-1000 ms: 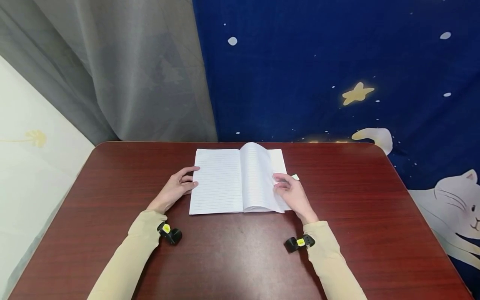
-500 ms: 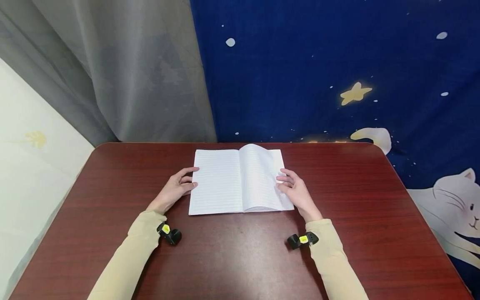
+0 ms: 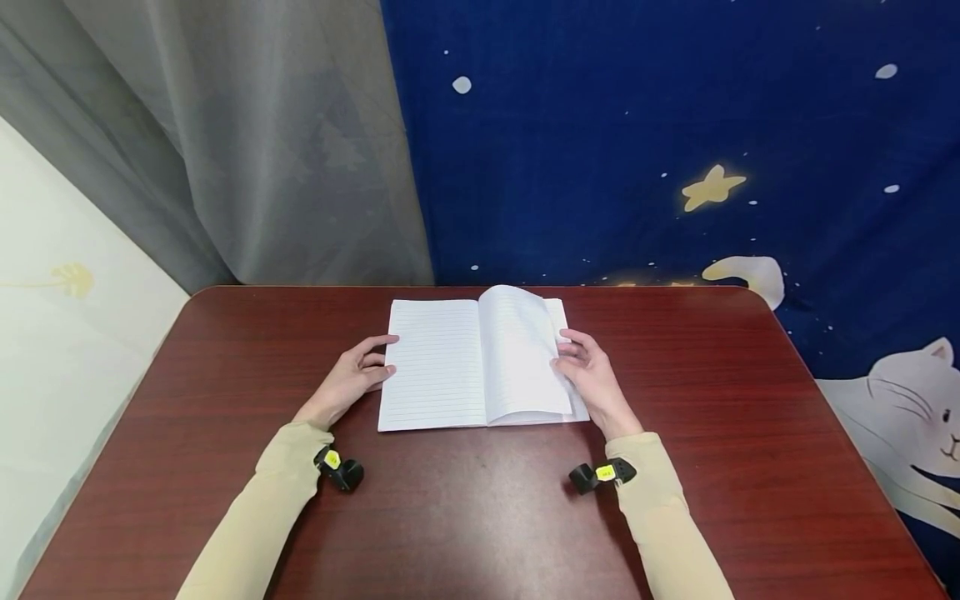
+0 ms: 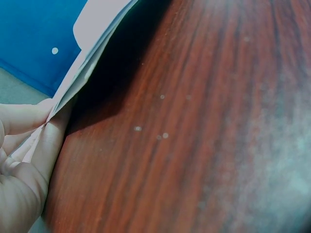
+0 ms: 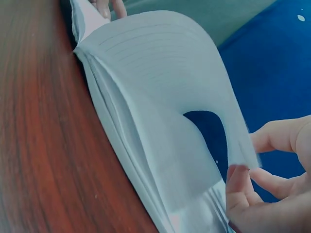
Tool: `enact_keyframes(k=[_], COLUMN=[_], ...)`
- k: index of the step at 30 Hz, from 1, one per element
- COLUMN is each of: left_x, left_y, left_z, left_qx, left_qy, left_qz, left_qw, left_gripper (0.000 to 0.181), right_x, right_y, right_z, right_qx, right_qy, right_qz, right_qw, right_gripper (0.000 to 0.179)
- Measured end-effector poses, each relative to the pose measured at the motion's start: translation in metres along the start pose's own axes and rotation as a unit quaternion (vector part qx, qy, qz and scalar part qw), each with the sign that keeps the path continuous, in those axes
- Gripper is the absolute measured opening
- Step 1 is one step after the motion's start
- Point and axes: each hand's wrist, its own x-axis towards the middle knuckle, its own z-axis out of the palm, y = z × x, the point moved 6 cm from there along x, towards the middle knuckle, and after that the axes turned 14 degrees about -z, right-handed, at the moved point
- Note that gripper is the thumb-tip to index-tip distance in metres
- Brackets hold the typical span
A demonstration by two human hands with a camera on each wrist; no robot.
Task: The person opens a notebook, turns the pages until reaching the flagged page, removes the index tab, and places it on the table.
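An open notebook (image 3: 433, 367) with lined white pages lies at the table's far side. My left hand (image 3: 347, 379) holds its left edge; in the left wrist view the thumb and fingers of that hand (image 4: 26, 160) pinch the stacked sheets (image 4: 90, 60). On the notebook's right half, a raised page (image 3: 521, 354) bows upward from the spine. My right hand (image 3: 595, 379) pinches the outer edge of this page. From the right wrist, the page (image 5: 160, 48) arches over the sheets below, its edge between the thumb and fingers of the right hand (image 5: 272, 187).
The reddish-brown wooden table (image 3: 480, 517) extends on both sides of the notebook and in front of it. Behind it hang a grey curtain (image 3: 300, 150) and a dark blue cloth (image 3: 570, 150) with stars and a cat. A small black camera sits on each wrist.
The right hand first let one page settle onto the right half and shifted to the right edge. Now another page is lifted and bowed in its fingers. The left hand stays put.
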Motion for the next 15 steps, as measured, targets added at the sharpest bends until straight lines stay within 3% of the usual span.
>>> enact_keyframes(k=[5, 15], left_x=[-0.0003, -0.0002], left_y=[0.0004, 0.0001], left_z=[0.0001, 0.0005], left_qx=[-0.005, -0.009], left_qy=[0.002, 0.005], left_qz=[0.0, -0.003], left_qw=[1.0, 0.9999], left_gripper=[0.054, 0.053], right_x=[0.0008, 0.0057], right_y=[-0.0048, 0.0004], right_z=[0.0015, 0.0089], right_qx=[0.005, -0.003], right_qy=[0.022, 0.028], right_qz=[0.009, -0.044], right_qw=[0.9997, 0.9986], right_gripper=[0.05, 0.037])
